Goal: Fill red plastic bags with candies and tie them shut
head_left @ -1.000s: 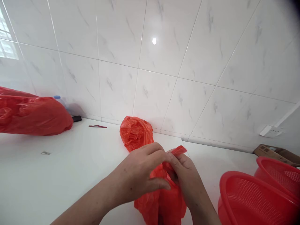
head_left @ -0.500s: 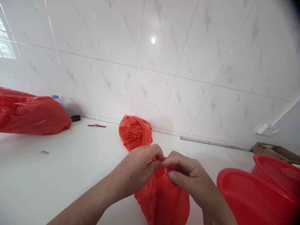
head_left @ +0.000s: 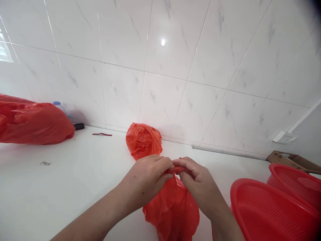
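Note:
A red plastic bag (head_left: 173, 212) hangs below my two hands at the near side of the white table. My left hand (head_left: 150, 179) pinches its gathered top edge between thumb and fingers. Close beside it, my right hand (head_left: 197, 182) grips the same twisted top, thumb beneath and fingers over. A narrow strip of bunched plastic shows between the two hands. Just behind them, a crumpled red plastic bag (head_left: 144, 140) rests against the wall. What the bag in my hands contains, if anything, cannot be seen.
Two red perforated baskets (head_left: 238, 194) stand at the right, with a cardboard box (head_left: 286, 160) behind. To the left lie a large full red bag (head_left: 42, 125), a bottle with a blue cap (head_left: 57, 103), a black phone-like object (head_left: 79, 126), a red strip (head_left: 102, 134) and a small scrap (head_left: 45, 163).
My right hand has shifted slightly up, and its fingers have closed over the bag's top. The plastic between my hands is now more tightly bunched. The view has moved slightly.

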A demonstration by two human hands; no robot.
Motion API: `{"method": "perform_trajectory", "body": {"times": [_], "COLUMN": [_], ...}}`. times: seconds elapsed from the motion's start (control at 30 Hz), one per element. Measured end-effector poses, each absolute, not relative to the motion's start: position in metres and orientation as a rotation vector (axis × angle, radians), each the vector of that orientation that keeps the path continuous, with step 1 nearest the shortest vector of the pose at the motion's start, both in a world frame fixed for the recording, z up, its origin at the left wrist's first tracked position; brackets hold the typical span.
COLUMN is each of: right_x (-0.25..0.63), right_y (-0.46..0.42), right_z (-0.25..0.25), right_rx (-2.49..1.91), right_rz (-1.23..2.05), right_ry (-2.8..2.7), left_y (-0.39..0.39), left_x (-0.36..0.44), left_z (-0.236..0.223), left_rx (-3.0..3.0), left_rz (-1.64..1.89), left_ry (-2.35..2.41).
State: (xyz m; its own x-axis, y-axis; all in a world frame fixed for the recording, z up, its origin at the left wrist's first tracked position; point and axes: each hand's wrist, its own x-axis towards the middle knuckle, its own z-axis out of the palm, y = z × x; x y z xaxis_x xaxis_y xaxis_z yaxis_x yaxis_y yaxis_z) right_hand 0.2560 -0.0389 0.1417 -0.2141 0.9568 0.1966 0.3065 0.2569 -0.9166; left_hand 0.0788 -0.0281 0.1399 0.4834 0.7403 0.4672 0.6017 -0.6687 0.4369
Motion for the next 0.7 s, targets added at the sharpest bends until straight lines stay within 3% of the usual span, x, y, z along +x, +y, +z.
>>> {"method": "perform_trajectory", "body": {"times": [0.17, 0.37, 0.5, 0.7], "right_x": [0.268, 0.279, 0.285, 0.292], "right_y": [-0.019, 0.031, 0.055, 0.061], "right_z": [0.129, 0.077, 0.028, -0.01], "right_rx": [-1.096, -1.365, -1.421, -1.338], "right_rz": [1.219, 1.024, 1.031, 1.129], "right_ry": [-1.407, -1.272, -1.264, -1.284], "left_y": [-0.039, -0.066, -0.068, -0.053], "left_x": [0.078, 0.083, 0.086, 0.096], "left_z": [0.143, 0.16, 0.159, 0.138], "left_rx": [2.727, 2.901, 2.878, 2.481], "left_rz": [1.024, 0.519, 0.386, 0.601], "left_ry": [0.912, 0.527, 0.313, 0.478]}}
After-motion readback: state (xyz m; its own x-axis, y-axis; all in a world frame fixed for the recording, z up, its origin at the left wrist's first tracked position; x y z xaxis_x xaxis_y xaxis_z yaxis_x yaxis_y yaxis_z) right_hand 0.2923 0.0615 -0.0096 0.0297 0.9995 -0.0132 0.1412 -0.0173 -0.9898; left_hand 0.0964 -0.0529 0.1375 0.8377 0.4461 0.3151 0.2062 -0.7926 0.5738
